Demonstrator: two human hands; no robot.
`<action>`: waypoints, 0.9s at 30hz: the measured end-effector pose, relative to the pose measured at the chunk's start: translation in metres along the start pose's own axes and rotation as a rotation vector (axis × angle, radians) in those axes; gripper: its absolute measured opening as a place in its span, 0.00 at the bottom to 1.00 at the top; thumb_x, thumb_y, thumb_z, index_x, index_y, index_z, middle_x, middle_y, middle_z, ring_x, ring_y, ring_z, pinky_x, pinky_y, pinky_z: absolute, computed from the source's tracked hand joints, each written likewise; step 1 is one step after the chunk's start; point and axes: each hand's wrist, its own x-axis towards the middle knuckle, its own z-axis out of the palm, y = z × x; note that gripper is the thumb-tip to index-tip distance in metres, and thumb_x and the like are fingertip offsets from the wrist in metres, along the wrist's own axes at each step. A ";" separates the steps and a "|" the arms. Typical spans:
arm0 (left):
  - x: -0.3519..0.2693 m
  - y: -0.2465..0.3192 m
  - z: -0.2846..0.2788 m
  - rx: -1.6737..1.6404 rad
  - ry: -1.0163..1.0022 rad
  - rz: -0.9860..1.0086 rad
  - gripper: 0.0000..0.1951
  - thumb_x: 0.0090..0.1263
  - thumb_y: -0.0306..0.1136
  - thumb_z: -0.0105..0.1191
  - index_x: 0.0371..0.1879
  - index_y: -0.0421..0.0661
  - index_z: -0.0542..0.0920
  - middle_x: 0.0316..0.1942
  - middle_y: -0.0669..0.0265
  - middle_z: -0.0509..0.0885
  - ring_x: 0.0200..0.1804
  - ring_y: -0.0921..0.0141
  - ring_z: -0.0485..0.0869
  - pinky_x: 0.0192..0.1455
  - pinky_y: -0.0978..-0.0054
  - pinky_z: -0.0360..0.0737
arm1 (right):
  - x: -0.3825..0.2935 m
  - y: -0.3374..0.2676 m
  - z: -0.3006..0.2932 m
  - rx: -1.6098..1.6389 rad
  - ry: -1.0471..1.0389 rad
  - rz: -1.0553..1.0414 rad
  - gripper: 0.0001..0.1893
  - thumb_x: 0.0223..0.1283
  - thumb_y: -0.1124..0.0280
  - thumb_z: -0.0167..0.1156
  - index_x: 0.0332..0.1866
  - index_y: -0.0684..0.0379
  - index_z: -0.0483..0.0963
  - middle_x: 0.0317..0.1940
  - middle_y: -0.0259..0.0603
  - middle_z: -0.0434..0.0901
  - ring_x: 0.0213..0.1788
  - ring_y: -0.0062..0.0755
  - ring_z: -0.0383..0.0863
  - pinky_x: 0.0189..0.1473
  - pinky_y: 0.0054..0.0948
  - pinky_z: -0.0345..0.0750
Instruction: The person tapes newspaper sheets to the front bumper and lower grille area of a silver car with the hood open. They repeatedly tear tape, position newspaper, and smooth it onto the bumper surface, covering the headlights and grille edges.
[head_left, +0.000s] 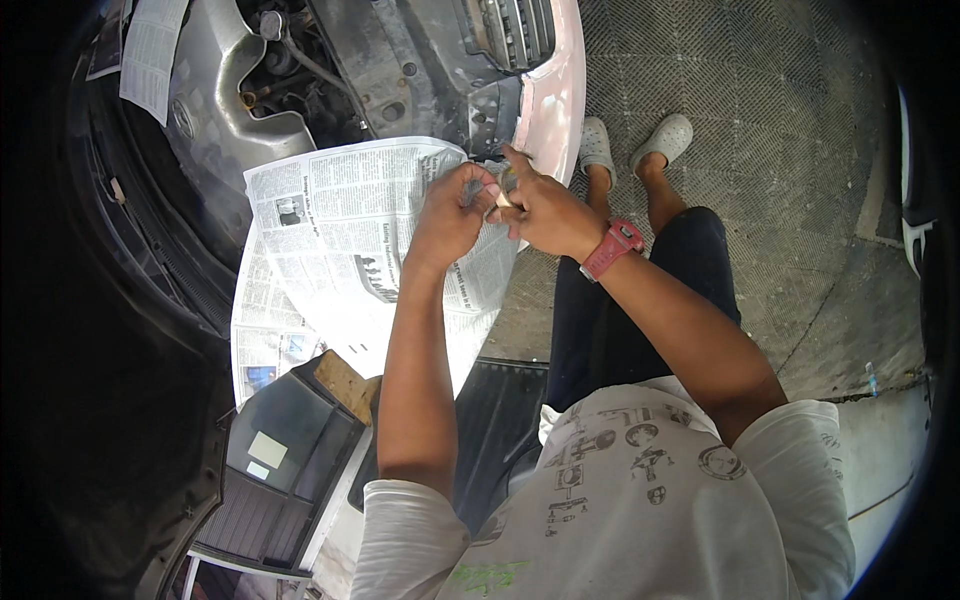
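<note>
Sheets of newspaper (345, 195) lie over the front corner of a car, beside the engine bay. Above their right edge, close to the pale pink bumper (551, 112), both hands meet at a small ring that looks like a roll of masking tape (505, 187). My right hand (555, 206), with a red watch on the wrist, holds the roll in its fingers, index finger stretched towards the bumper. The thumb and fingertips of my left hand (450, 217) pinch at the roll's near side, over the newspaper. Whether a strip of tape is pulled loose is hidden by the fingers.
The engine cover (210, 90) and a grille (517, 30) are at the top. Another newspaper sheet (154, 56) hangs at upper left, beside the windshield cowl. A person's feet in light clogs (664, 142) stand on the patterned floor (750, 150). A window (285, 442) is at lower left.
</note>
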 end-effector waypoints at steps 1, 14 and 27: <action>0.001 -0.002 0.001 0.084 0.028 0.042 0.09 0.86 0.33 0.63 0.56 0.44 0.85 0.45 0.58 0.91 0.48 0.56 0.90 0.58 0.59 0.83 | -0.001 -0.002 -0.002 0.000 -0.001 -0.016 0.46 0.76 0.67 0.68 0.86 0.84 0.51 0.34 0.55 0.90 0.49 0.58 0.92 0.57 0.41 0.85; 0.029 0.001 0.057 0.505 0.724 -0.118 0.06 0.78 0.33 0.66 0.44 0.44 0.87 0.38 0.51 0.94 0.42 0.47 0.94 0.47 0.47 0.87 | 0.064 0.007 -0.069 -0.643 0.000 0.110 0.13 0.73 0.57 0.71 0.48 0.57 0.87 0.39 0.45 0.93 0.42 0.39 0.95 0.47 0.42 0.89; 0.030 -0.014 0.058 0.571 0.781 0.079 0.04 0.70 0.27 0.69 0.40 0.45 0.88 0.39 0.60 0.90 0.42 0.53 0.91 0.45 0.52 0.86 | 0.058 0.002 -0.037 -0.792 0.218 0.089 0.15 0.69 0.55 0.76 0.48 0.56 0.91 0.45 0.47 0.94 0.53 0.48 0.95 0.56 0.45 0.89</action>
